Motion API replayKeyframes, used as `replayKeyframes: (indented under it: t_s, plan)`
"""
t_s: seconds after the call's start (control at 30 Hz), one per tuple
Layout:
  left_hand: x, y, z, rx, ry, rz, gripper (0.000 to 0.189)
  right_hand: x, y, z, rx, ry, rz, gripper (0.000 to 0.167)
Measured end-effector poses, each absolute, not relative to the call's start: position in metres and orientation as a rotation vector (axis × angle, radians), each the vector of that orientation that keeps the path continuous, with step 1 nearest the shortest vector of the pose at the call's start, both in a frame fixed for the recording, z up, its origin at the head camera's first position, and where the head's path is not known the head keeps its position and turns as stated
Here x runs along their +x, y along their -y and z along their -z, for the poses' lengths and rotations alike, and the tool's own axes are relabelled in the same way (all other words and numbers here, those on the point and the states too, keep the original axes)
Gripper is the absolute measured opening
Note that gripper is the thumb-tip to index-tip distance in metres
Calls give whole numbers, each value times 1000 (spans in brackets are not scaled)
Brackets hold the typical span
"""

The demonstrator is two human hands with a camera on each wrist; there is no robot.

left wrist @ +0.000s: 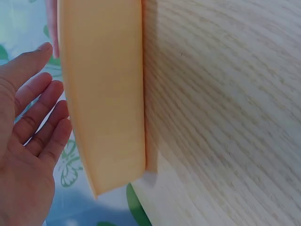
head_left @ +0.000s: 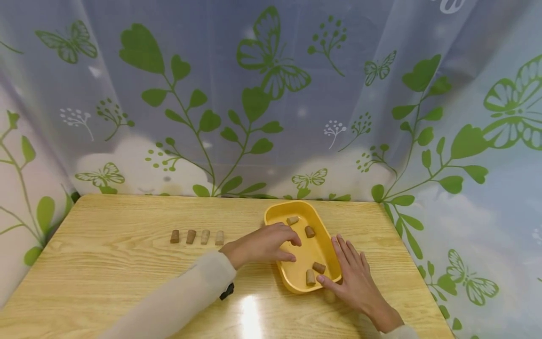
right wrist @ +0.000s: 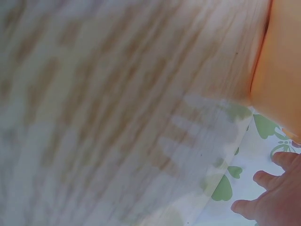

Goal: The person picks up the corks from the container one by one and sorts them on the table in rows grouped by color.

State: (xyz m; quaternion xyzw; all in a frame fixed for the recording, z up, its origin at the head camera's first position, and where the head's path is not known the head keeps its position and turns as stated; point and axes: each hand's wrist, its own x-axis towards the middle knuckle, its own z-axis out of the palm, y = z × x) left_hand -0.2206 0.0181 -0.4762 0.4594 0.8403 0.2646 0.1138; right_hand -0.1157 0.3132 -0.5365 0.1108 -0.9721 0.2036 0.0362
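A yellow rectangular tray (head_left: 315, 254) with rounded corners sits on the wooden table, several small tapered, cork-like plugs lying inside. One pale plug (head_left: 292, 220) and a brown plug (head_left: 310, 231) are near its far end; another brown plug (head_left: 319, 267) and a pale plug (head_left: 311, 277) lie close together at the near end. My left hand (head_left: 271, 242) reaches over the tray's left rim, thumb and fingers apart and loosely bent, nothing seen between them. Along the right side, my right hand (head_left: 357, 278) rests with straight fingers against the rim, its thumb at the near corner.
Left of the tray, several plugs stand in a row on the table (head_left: 127, 273), from a dark brown plug (head_left: 175, 236) to a pale plug (head_left: 219, 238). A patterned curtain (head_left: 220, 94) hangs behind the table and at both sides.
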Motion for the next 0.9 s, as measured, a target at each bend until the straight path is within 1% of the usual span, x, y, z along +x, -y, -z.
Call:
replayKeyframes:
  t_s: [0.27,0.9]
  plan:
    - [-214,-38,478,1343,-2478,-640,37,-115,-315,535,337,2988,-623,105]
    - [-200,-67,485,1380,-2514,-371,32,-115,-313,534,341,2982,-625,105]
